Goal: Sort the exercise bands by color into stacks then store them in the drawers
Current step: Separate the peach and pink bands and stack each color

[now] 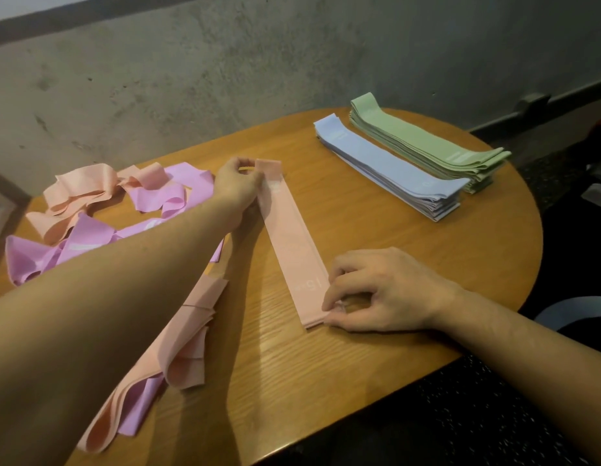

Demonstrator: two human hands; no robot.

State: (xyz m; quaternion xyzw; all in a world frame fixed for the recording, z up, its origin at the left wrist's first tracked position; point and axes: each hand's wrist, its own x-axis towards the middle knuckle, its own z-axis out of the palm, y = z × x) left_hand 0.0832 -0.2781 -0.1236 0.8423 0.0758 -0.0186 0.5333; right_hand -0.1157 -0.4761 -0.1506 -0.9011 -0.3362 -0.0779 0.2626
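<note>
Sorting step, peach stack (294,245) underway mid-tabletop (376,237), laid diagonal. My left hand (237,185) pinches far end of top band, arm stretched across; right hand (376,290) pinches near end, fingers curled, wrist resting near tabletop's near edge. Blue stack (390,166) & green stack (427,142) done at far right edge. Unsorted pink/peach pile (101,223) at left edge. Next, I judge: square ends, release, fetch another peach band.

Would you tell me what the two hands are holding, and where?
Both pinch the flat peach band: left hand its far end, right hand its near end.
</note>
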